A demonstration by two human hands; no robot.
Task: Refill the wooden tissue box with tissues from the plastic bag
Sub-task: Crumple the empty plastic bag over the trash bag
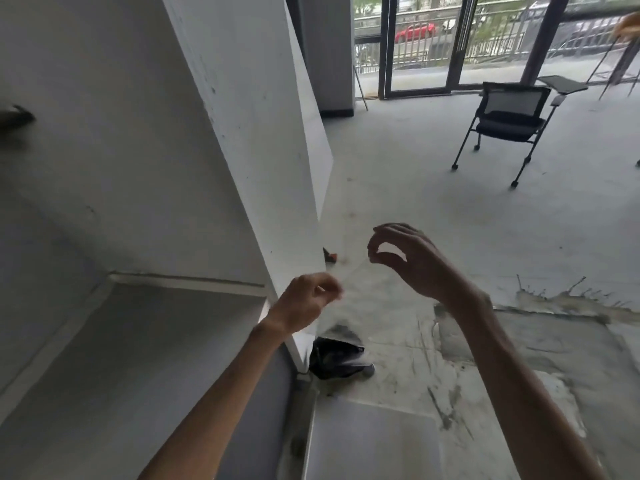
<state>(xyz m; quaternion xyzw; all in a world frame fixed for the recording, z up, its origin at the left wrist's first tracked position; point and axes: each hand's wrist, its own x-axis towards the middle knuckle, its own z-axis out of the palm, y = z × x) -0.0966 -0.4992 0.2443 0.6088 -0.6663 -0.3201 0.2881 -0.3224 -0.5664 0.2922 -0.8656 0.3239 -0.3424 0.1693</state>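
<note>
A thin, clear plastic bag [351, 289] is stretched between my two hands in front of me; it is nearly see-through and I make out no tissues in it. My left hand [306, 301] is closed in a fist on one edge of the bag, next to the corner of the white shelf. Up and to the right, my right hand [408, 259] pinches the other edge between thumb and forefinger, the other fingers curled. The wooden tissue box is not in view.
A white shelf unit [242, 150] fills the left side, its side panel close to my left hand. A crumpled black item [337, 358] lies on the floor at its foot. A white board [374, 441] lies below. A black wheeled chair [505, 123] stands back right before glass doors.
</note>
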